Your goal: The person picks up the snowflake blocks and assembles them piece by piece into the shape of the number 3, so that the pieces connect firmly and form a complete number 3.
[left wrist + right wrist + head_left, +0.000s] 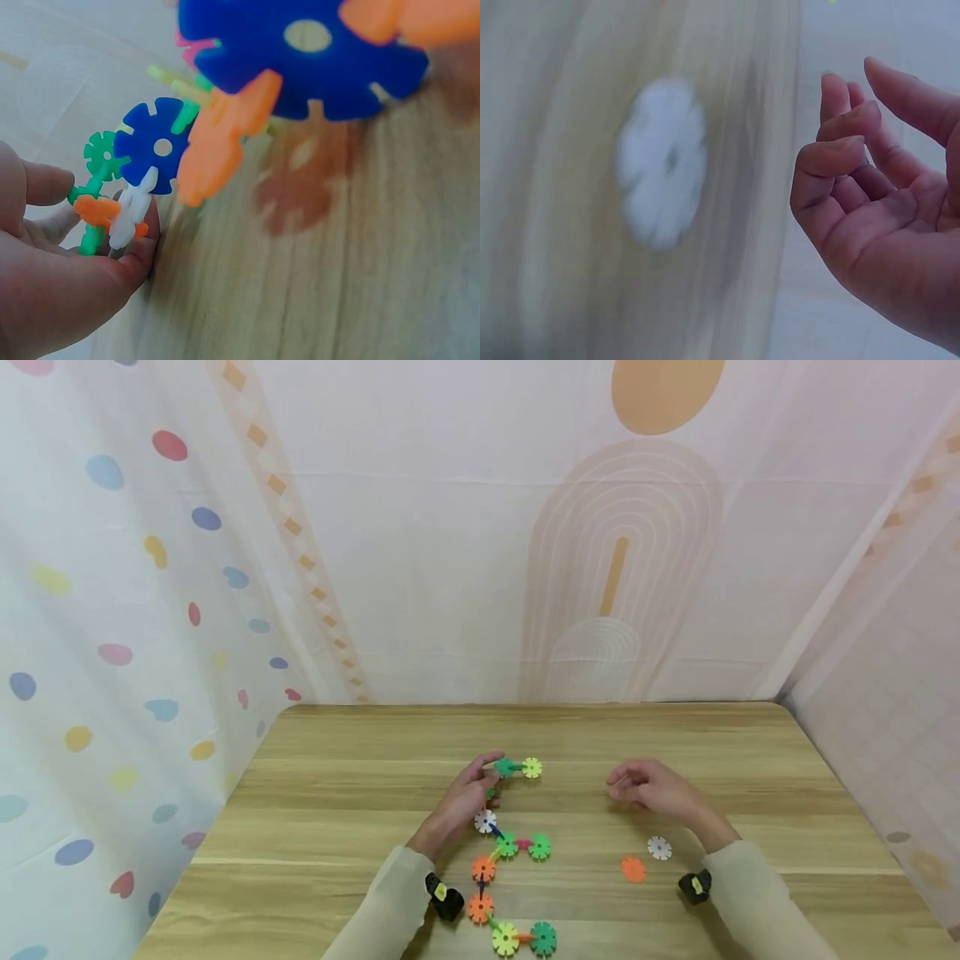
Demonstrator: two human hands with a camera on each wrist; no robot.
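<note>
Plastic disc chain [510, 860] pinched by left hand [465, 797], right hand [656, 789] apart.

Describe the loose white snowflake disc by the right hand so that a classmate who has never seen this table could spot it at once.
Start at the wooden table and find the right hand. Just in front of its wrist lies the white disc, flat and joined to nothing. Its neighbour, the loose orange disc, differs in colour; the other white disc is locked into the chain.
</note>
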